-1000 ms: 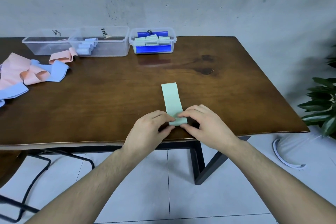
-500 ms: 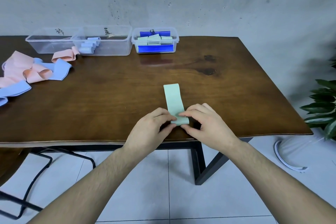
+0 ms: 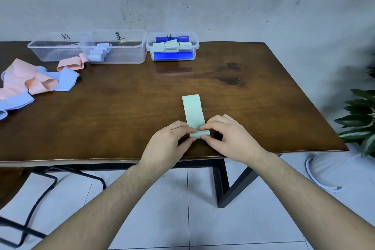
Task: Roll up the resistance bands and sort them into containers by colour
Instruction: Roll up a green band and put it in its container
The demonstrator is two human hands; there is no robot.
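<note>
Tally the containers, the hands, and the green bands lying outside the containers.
containers: 3
hands: 2
green band outside the containers: 1
total: 6

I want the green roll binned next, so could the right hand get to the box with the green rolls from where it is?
Probably yes. The table between the right hand and the green box lies bare, so nothing blocks the way. The hand's fingers now pinch the green band, and the box sits at the far edge, a long stretch.
</note>
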